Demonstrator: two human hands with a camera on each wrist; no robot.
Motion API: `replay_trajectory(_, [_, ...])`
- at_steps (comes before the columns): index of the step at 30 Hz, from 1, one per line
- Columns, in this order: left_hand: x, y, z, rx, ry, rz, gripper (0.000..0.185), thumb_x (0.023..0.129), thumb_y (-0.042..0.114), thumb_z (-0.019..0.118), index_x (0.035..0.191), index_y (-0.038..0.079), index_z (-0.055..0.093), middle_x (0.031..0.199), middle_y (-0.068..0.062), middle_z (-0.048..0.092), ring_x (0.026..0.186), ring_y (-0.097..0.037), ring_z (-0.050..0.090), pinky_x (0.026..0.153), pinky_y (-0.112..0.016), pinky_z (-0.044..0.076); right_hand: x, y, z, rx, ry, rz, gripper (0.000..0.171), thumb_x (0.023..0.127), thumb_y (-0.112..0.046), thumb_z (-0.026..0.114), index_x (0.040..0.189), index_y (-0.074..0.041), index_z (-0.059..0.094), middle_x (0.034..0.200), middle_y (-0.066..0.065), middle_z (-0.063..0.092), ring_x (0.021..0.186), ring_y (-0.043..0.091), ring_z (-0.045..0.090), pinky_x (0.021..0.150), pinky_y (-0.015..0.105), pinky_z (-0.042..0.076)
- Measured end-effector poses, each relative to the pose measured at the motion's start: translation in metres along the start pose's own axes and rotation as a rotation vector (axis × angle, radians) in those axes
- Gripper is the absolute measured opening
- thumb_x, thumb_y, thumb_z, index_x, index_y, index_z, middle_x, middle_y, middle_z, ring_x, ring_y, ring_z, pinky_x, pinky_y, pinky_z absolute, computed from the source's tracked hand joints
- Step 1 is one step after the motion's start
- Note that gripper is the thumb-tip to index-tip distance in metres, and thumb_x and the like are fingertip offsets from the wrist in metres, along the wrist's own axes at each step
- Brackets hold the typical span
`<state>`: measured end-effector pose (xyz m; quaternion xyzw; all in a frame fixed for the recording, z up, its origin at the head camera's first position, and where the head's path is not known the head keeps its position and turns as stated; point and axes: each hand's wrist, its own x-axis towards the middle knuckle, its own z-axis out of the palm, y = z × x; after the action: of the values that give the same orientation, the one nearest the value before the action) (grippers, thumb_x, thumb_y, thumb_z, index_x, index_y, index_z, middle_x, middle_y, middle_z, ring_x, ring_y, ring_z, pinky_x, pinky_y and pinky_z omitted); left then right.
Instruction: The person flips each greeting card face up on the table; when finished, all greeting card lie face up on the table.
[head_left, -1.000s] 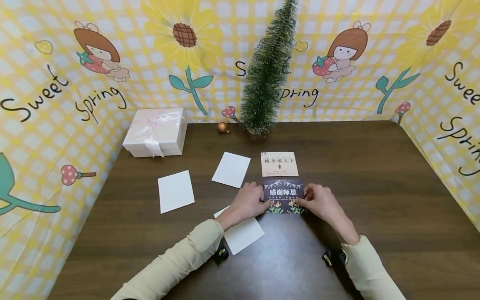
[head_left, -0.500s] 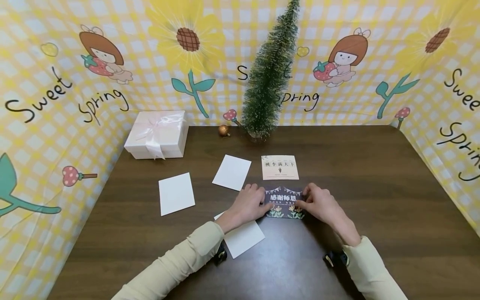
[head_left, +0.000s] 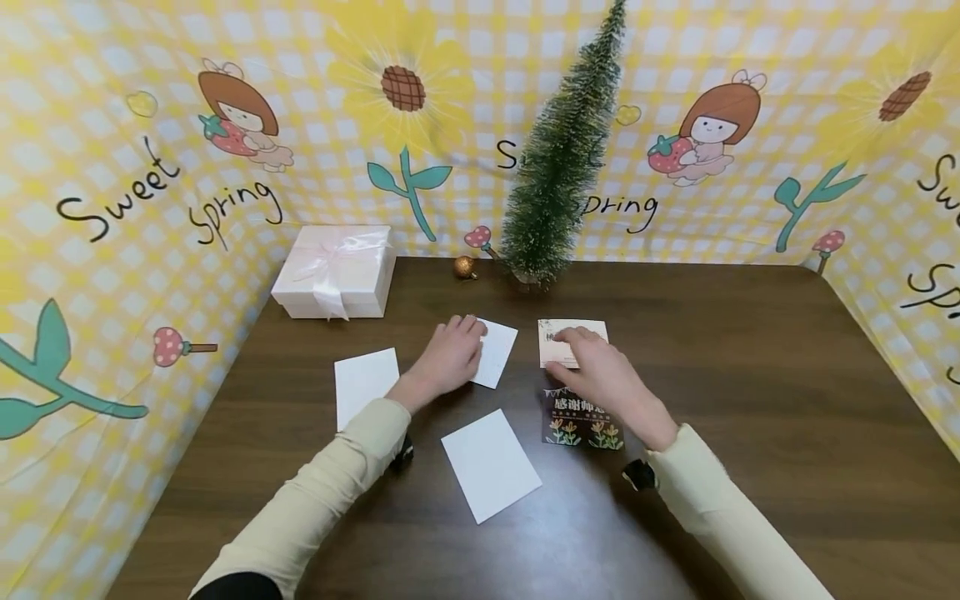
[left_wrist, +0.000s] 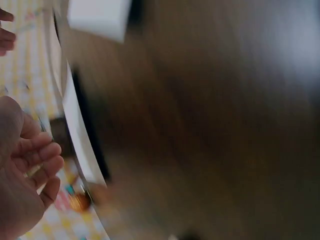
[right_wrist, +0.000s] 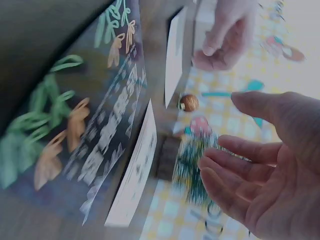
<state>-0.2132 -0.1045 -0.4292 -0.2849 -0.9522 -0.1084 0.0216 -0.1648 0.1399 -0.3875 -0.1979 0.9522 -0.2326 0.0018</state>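
Observation:
A dark card [head_left: 573,429] with white lettering and drawn flowers lies flat at the middle of the table. Directly behind it is a cream card [head_left: 550,354] with printed characters. My right hand [head_left: 606,379] hovers over both, its thumb and fingers spread around nothing, as the right wrist view also shows. Loosely bent, the fingers of my left hand [head_left: 446,357] hold nothing and overlap the back white card [head_left: 498,354]. Another white card [head_left: 491,467] lies in front, and a third white card [head_left: 362,379] is partly hidden by the left forearm.
A white gift box [head_left: 330,271] with a pale ribbon stands at the back left. Near the back edge are a small gold bauble [head_left: 464,267] and a green bristle tree [head_left: 555,175]. A yellow checked cloth [head_left: 450,50] surrounds the table.
Both hands have let go of the dark card, which now lies flat. My left hand has moved left and back to the white card; my right hand has moved back over the cream card.

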Motion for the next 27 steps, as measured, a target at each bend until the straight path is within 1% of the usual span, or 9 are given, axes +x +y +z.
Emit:
replay_trajectory(4, [0.004, -0.025, -0.002, 0.053, -0.065, -0.023, 0.036, 0.097, 0.007, 0.046, 0.132, -0.001, 0.052, 0.132, -0.016, 0.052, 0.121, -0.036, 0.046, 0.096, -0.053, 0.038, 0.023, -0.013, 0.012, -0.081, -0.056, -0.099, 0.053, 0.093, -0.028, 0.066, 0.131, 0.007, 0.053, 0.133, 0.025, 0.054, 0.124, 0.039, 0.052, 0.099, 0.05, 0.044])
replay_trajectory(6, [0.005, -0.033, -0.002, 0.071, -0.084, -0.02, 0.041, 0.096, 0.005, 0.046, 0.136, 0.0, 0.05, 0.137, -0.015, 0.051, 0.126, -0.036, 0.044, 0.098, -0.053, 0.037, 0.033, -0.019, 0.019, -0.132, -0.086, -0.151, 0.058, 0.093, -0.029, 0.067, 0.134, 0.009, 0.05, 0.136, 0.027, 0.052, 0.126, 0.039, 0.05, 0.101, 0.049, 0.043])
replay_trajectory(9, [0.006, -0.04, -0.002, 0.088, -0.116, -0.013, 0.046, 0.094, 0.004, 0.046, 0.14, 0.001, 0.048, 0.144, -0.014, 0.047, 0.131, -0.035, 0.041, 0.099, -0.053, 0.036, 0.046, -0.027, 0.028, -0.198, -0.149, -0.189, 0.066, 0.093, -0.033, 0.067, 0.137, 0.011, 0.046, 0.139, 0.027, 0.049, 0.129, 0.039, 0.048, 0.104, 0.048, 0.041])
replay_trajectory(12, [0.007, -0.043, -0.002, 0.108, -0.147, -0.006, 0.048, 0.094, 0.004, 0.048, 0.143, 0.002, 0.046, 0.147, -0.012, 0.045, 0.135, -0.033, 0.038, 0.101, -0.053, 0.035, 0.056, -0.033, 0.036, -0.253, -0.205, -0.202, 0.072, 0.092, -0.038, 0.066, 0.14, 0.011, 0.043, 0.142, 0.027, 0.046, 0.131, 0.039, 0.045, 0.106, 0.046, 0.039])
replay_trajectory(15, [0.008, -0.043, 0.0, 0.128, -0.174, -0.002, 0.047, 0.094, 0.005, 0.05, 0.141, 0.003, 0.05, 0.147, -0.011, 0.047, 0.135, -0.032, 0.038, 0.101, -0.053, 0.036, 0.061, -0.038, 0.042, -0.283, -0.243, -0.196, 0.076, 0.091, -0.042, 0.066, 0.141, 0.009, 0.042, 0.144, 0.026, 0.045, 0.133, 0.038, 0.044, 0.106, 0.046, 0.039])
replay_trajectory(19, [0.011, -0.043, -0.001, 0.164, -0.207, -0.01, 0.043, 0.095, 0.005, 0.05, 0.138, 0.004, 0.053, 0.146, -0.01, 0.049, 0.134, -0.031, 0.04, 0.1, -0.053, 0.036, 0.063, -0.042, 0.046, -0.321, -0.273, -0.202, 0.078, 0.09, -0.046, 0.066, 0.141, 0.009, 0.042, 0.145, 0.025, 0.044, 0.133, 0.038, 0.043, 0.106, 0.046, 0.04])
replay_trajectory(22, [0.013, -0.043, -0.002, 0.172, -0.224, -0.013, 0.043, 0.096, 0.006, 0.05, 0.138, 0.005, 0.053, 0.146, -0.009, 0.048, 0.134, -0.031, 0.04, 0.1, -0.054, 0.036, 0.065, -0.044, 0.048, -0.35, -0.288, -0.222, 0.08, 0.089, -0.047, 0.067, 0.141, 0.009, 0.043, 0.144, 0.025, 0.044, 0.133, 0.038, 0.043, 0.107, 0.045, 0.038])
replay_trajectory(25, [0.012, -0.043, -0.002, 0.161, -0.231, -0.016, 0.043, 0.096, 0.006, 0.05, 0.139, 0.005, 0.053, 0.147, -0.009, 0.047, 0.135, -0.031, 0.039, 0.1, -0.054, 0.036, 0.065, -0.046, 0.05, -0.363, -0.297, -0.256, 0.077, 0.088, -0.046, 0.069, 0.137, 0.01, 0.047, 0.14, 0.025, 0.049, 0.131, 0.038, 0.047, 0.106, 0.045, 0.04])
replay_trajectory(27, [0.011, -0.044, -0.002, 0.144, -0.234, -0.019, 0.043, 0.096, 0.006, 0.049, 0.14, 0.005, 0.052, 0.148, -0.009, 0.046, 0.135, -0.032, 0.039, 0.1, -0.054, 0.036, 0.065, -0.047, 0.053, -0.355, -0.308, -0.275, 0.067, 0.088, -0.043, 0.07, 0.129, 0.008, 0.054, 0.131, 0.023, 0.055, 0.122, 0.036, 0.054, 0.1, 0.045, 0.045])
